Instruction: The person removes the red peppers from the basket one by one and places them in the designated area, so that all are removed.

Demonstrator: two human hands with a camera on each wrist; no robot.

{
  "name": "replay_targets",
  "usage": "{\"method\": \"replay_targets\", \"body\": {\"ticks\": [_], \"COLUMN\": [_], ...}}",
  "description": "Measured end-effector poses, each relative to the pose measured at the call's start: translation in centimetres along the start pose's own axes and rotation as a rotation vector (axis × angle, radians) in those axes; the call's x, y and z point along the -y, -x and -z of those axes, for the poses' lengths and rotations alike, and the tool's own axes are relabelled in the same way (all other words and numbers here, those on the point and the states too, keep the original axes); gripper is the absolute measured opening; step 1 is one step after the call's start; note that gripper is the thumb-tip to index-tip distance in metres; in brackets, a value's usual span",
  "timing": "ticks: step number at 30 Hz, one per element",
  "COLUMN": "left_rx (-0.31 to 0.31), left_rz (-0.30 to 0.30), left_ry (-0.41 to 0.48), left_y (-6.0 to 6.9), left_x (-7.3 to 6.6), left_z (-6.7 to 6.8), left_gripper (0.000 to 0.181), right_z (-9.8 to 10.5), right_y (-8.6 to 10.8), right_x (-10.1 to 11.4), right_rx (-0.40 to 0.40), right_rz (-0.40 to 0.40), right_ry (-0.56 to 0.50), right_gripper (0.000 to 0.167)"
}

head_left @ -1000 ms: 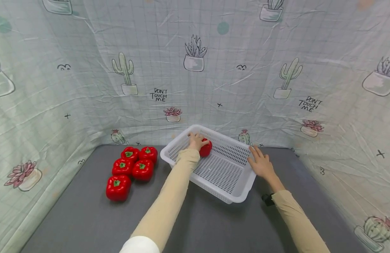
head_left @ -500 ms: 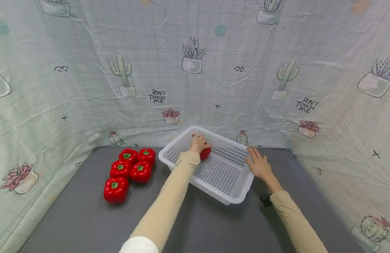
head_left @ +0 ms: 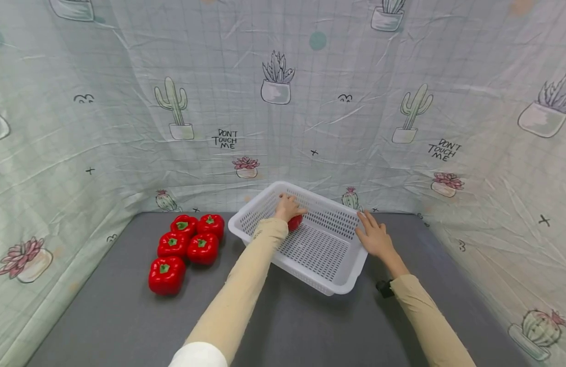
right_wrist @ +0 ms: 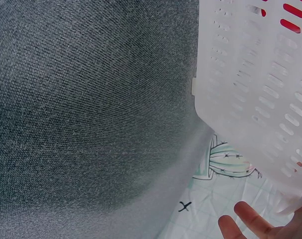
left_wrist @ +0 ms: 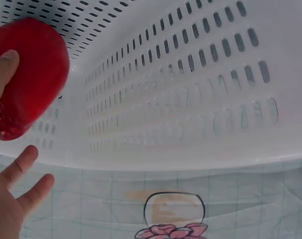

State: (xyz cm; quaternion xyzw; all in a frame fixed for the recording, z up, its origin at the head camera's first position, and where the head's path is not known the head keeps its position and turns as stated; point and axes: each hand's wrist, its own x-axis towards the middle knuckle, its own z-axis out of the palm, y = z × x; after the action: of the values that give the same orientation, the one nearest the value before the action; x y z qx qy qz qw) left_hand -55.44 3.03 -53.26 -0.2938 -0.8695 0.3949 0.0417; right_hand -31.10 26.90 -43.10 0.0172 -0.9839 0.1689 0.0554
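A white perforated plastic basket stands at an angle on the table. Inside its left part my left hand holds a red bell pepper, which the hand partly hides. In the left wrist view the thumb presses the side of the pepper, and two fingers stick out away from it. My right hand holds the basket's right end by the rim near the back corner. Two straight fingers of it show outside the wall in the right wrist view, while the thumb is hidden there.
Several red bell peppers stand close together, stems up, left of the basket on the dark grey table. A cloth printed with cactuses hangs behind and along both sides. Under my right wrist is a small black object.
My left hand has moved slightly to the right within the basket, and the pepper has sunk lower, more covered by the hand. My right hand keeps its place on the rim.
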Motion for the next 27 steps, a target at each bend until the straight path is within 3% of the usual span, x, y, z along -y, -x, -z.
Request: {"method": "replay_targets", "body": {"ticks": [1, 5, 8, 9, 11, 15, 17, 18, 22, 24, 27], "left_rx": [-0.026, -0.036, 0.005, -0.035, -0.056, -0.067, -0.113, -0.098, -0.138, -0.09, -0.155], "left_rz": [0.01, 0.016, -0.003, -0.003, -0.013, -0.022, -0.033, -0.039, -0.086, -0.108, -0.127], "left_ry": [-0.011, -0.033, -0.023, -0.034, -0.023, -0.038, -0.043, -0.047, -0.022, 0.022, 0.092], "left_y": [0.1, 0.6, 1.1, 1.1, 1.7, 4.0, 5.0, 6.2, 11.0, 14.4, 17.1], "left_x": [0.2, 1.2, 1.8, 2.0, 2.3, 3.0, 3.4, 3.7, 4.7, 5.2, 5.7], "left_z": [0.0, 0.5, 0.9, 0.8, 1.3, 3.9, 4.7, 5.9, 10.3, 13.5, 15.3], "left_gripper": [0.068, 0.069, 0.068, 0.067, 0.064, 0.083, 0.089, 0.089, 0.083, 0.075, 0.07], "right_z": [0.0, 0.0, 0.0, 0.0, 0.0, 0.0, 0.1, 0.1, 0.1, 0.1, 0.0], "right_y": [-0.1, -0.3, -0.4, -0.4, -0.5, -0.4, -0.4, -0.3, -0.3, -0.2, -0.2], "right_x": [0.0, -0.1, -0.1, -0.1, -0.1, 0.0, 0.1, 0.1, 0.0, 0.0, -0.1], "right_rx": [0.001, -0.006, -0.004, 0.0, 0.004, 0.009, 0.012, 0.013, 0.017, 0.014, 0.011], "right_rz": [0.001, 0.007, 0.005, 0.003, 0.005, 0.005, 0.005, 0.003, 0.002, -0.002, 0.001], "right_ry": [0.001, 0.002, 0.0, -0.001, 0.003, -0.001, -0.001, -0.002, 0.003, 0.008, 0.014], "right_gripper": [0.055, 0.055, 0.055, 0.055, 0.055, 0.055, 0.055, 0.055, 0.056, 0.056, 0.056]}}
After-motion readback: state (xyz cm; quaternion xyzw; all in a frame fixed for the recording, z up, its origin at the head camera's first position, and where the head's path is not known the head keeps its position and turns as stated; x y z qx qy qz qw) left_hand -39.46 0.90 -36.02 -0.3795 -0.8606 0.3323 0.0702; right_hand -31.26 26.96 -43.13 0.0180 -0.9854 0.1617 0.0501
